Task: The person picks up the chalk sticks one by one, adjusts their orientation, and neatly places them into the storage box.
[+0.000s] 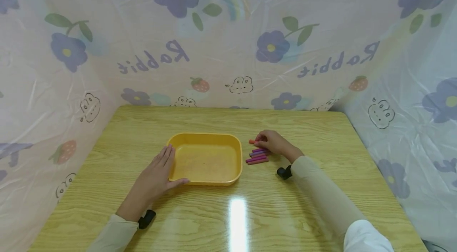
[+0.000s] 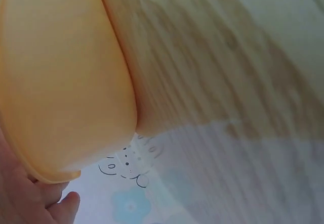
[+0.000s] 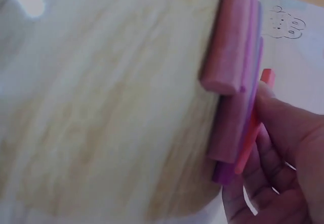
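Observation:
A yellow rectangular plastic tray [image 1: 205, 183] sits on the table, with nothing inside it. My left hand [image 1: 158, 170] rests at its left side, straight fingers along the left rim and thumb by the front rim; in the left wrist view a few fingertips [image 2: 66, 209] show beside the rim. To the right of the tray, my right hand [image 1: 275, 143] pinches an orange-red crayon [image 1: 252, 141] between thumb and fingers. Several purple, grey-violet and reddish crayons [image 1: 258, 158] lie side by side just in front of that hand. The right wrist view shows the held crayon [image 3: 268, 75] beside the row.
The wood-grain table [image 1: 200, 220] carries a bright light reflection near its front. A patterned plastic sheet [image 1: 221, 53] with flowers and rabbits stands behind the table and along both sides. A black wrist-worn piece [image 1: 284, 172] hangs under the right wrist, another [image 1: 146, 219] under the left.

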Demonstrator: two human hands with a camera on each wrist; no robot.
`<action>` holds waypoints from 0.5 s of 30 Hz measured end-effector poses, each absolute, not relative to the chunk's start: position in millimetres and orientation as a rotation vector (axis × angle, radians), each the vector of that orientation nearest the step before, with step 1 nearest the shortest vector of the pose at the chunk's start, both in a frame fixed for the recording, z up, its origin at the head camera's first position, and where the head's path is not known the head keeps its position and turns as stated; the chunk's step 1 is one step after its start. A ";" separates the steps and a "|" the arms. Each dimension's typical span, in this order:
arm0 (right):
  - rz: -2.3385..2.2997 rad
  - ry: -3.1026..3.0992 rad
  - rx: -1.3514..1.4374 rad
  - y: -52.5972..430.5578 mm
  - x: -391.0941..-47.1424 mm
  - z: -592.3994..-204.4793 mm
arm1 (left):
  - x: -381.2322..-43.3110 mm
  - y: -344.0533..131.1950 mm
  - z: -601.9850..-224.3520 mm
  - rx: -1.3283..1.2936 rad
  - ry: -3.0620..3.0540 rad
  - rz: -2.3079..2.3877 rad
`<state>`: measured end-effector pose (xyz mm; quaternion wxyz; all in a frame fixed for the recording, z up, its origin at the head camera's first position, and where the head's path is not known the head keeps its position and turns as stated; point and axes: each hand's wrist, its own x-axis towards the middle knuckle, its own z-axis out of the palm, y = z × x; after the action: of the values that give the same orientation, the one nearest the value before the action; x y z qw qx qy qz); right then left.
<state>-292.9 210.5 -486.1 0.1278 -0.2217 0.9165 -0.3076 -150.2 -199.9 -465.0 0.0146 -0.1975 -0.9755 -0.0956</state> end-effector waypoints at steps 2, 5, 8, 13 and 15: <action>-0.907 2.675 -0.618 211.8 -292.9 -484.7 | -150.2 -199.4 -465.4 -0.616 -3.031 -0.290; -0.956 2.693 -0.570 213.5 -293.4 -482.9 | -150.4 -199.0 -465.5 -0.631 -3.023 -0.278; -1.042 2.688 -0.549 214.0 -293.8 -481.4 | -150.1 -199.4 -465.2 -0.639 -3.018 -0.268; -1.200 2.631 -0.499 212.6 -293.2 -478.6 | -149.7 -200.1 -465.7 -0.638 -3.008 -0.268; -1.251 2.611 -0.472 211.8 -292.0 -476.6 | -149.6 -200.3 -466.0 -0.637 -3.006 -0.270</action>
<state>-292.0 211.8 -476.6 0.1038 -0.1599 0.8852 -0.4243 -149.6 -200.3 -466.0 0.0284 -0.2064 -0.9741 -0.0876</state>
